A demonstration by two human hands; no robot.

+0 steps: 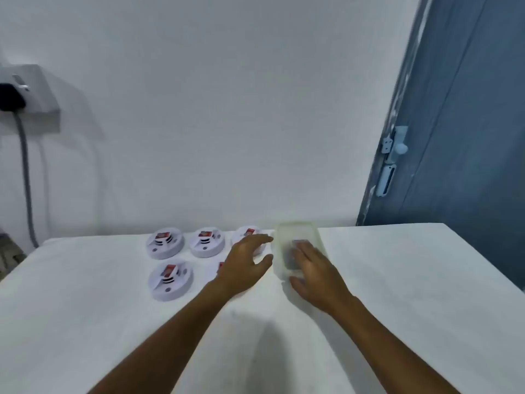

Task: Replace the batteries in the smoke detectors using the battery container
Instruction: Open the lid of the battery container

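Reaching over the white table, the right hand lies with straight fingers on the clear battery container, while the left hand, fingers spread and holding nothing, hovers just beside the container's left wall. Left of that hand and beyond it lie the smoke detectors, some hidden beneath it. A careless pull could slide the light container into the nearest detector.

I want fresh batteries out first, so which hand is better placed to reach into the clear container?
Probably the right hand: its fingers already lie over the clear container, while the left hand sits beside it.
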